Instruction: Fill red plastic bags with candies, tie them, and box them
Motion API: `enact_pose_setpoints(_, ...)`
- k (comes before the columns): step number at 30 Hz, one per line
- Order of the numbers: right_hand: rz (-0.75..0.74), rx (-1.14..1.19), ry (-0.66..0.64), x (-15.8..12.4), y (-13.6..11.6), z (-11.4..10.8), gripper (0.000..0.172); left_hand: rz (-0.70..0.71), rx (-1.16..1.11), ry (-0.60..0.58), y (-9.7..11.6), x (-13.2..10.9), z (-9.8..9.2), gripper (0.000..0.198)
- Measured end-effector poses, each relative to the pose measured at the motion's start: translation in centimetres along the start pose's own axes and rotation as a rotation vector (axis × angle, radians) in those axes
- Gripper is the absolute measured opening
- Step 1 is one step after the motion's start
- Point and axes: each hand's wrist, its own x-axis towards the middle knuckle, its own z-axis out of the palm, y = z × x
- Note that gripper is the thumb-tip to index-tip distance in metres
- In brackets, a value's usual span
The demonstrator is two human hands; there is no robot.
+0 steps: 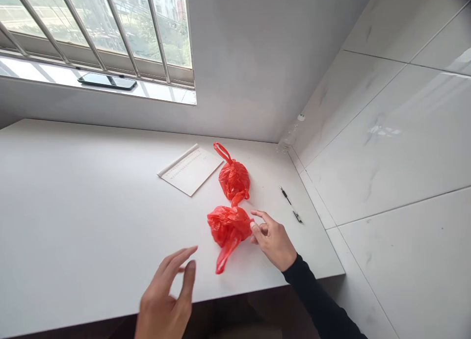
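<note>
A knotted red plastic bag [227, 225] lies crumpled near the front of the white table, one loop of it trailing toward the front edge. At its right side is my right hand [272, 238], thumb tip against the bag's edge and index finger held apart from the thumb. My left hand [167, 292] hovers over the front edge, left of this bag, with fingers spread and nothing in them. Just behind sits a second tied red plastic bag [234, 178], rounded, with its handle loop pointing back. What the bags contain is hidden.
An open notepad [191, 171] lies left of the rear bag. To the right is a black pen [290, 204]. A clear plastic bottle [290, 137] stands in the back corner by the tiled wall. A phone [106, 81] rests on the barred window's sill.
</note>
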Motion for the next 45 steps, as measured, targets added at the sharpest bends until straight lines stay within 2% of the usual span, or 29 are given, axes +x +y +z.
enact_pose_setpoints(3,-0.144,-0.054,0.084,-0.7,-1.5,0.3,0.035,0.067,-0.063,-0.006,2.2,2.1,3.5,0.030)
enact_pose_setpoints(5,-0.258,-0.066,0.019,-0.8,-1.8,0.9,0.043,0.062,-0.080,-0.041,2.4,2.9,5.0,0.032)
enact_pose_setpoints(7,-0.298,-0.068,-0.072,-0.7,-1.7,2.0,0.057,0.037,-0.133,-0.123,2.0,3.2,5.4,0.034)
enact_pose_setpoints(8,-0.293,-0.064,-0.093,-0.7,-1.6,2.6,0.059,0.035,-0.156,-0.151,1.8,3.2,5.4,0.034)
enact_pose_setpoints(10,-0.269,-0.037,-0.089,-0.7,-1.4,3.6,0.051,0.077,-0.131,-0.173,1.2,3.2,5.0,0.037)
enact_pose_setpoints(13,-0.237,0.053,-0.074,-0.7,-1.2,4.0,0.037,0.220,0.056,-0.195,0.3,3.7,4.5,0.042)
enact_pose_setpoints(16,-0.207,0.148,-0.066,-0.7,-0.8,3.0,0.030,0.256,0.129,-0.233,-0.8,4.3,4.2,0.023)
enact_pose_setpoints(21,-0.029,0.191,0.087,-0.7,0.8,0.0,0.022,0.161,0.162,-0.098,-1.6,4.2,2.3,0.015)
enact_pose_setpoints(24,-0.119,0.068,0.151,-1.0,0.4,-0.2,0.032,0.192,0.125,-0.096,-0.7,4.0,2.0,0.027)
enact_pose_setpoints(26,-0.243,-0.042,0.095,-1.2,-0.5,0.5,0.049,0.236,0.071,-0.148,0.2,3.9,2.4,0.035)
enact_pose_setpoints(27,-0.293,-0.088,0.048,-1.1,-1.1,0.9,0.053,0.245,0.048,-0.170,0.5,4.0,2.7,0.032)
enact_pose_setpoints(29,-0.343,-0.132,-0.019,-0.9,-1.8,1.4,0.041,0.214,0.031,-0.163,0.6,4.1,3.0,0.018)
enact_pose_setpoints(31,-0.314,-0.099,0.011,-0.6,-1.8,1.3,0.021,0.131,0.036,-0.082,0.2,4.1,2.7,0.014)
enact_pose_setpoints(34,-0.153,0.035,0.174,-0.5,-0.8,0.0,0.015,-0.032,0.033,0.046,-0.4,3.9,1.5,0.019)
enact_pose_setpoints(36,-0.101,0.101,0.225,-0.7,-0.3,-0.8,0.017,-0.071,0.000,0.058,0.1,3.7,0.8,0.024)
enact_pose_setpoints(38,-0.124,0.126,0.187,-1.0,-0.5,-1.0,0.025,-0.021,-0.039,0.008,1.3,3.7,0.8,0.041)
enact_pose_setpoints(40,-0.161,0.114,0.092,-1.3,-1.2,-0.6,0.043,0.076,-0.037,-0.060,2.7,3.7,1.3,0.058)
enact_pose_setpoints(41,-0.176,0.095,0.041,-1.3,-1.6,-0.4,0.047,0.124,-0.023,-0.093,3.2,3.8,1.5,0.055)
enact_pose_setpoints(42,-0.193,0.076,0.003,-1.3,-2.0,-0.2,0.043,0.155,-0.011,-0.114,3.6,3.9,1.7,0.045)
enact_pose_setpoints(44,-0.223,0.055,-0.015,-1.2,-2.4,0.0,0.024,0.154,-0.020,-0.104,3.7,4.1,1.7,0.020)
enact_pose_setpoints(45,-0.225,0.056,0.007,-1.1,-2.3,-0.1,0.018,0.108,-0.033,-0.082,3.5,4.1,1.5,0.015)
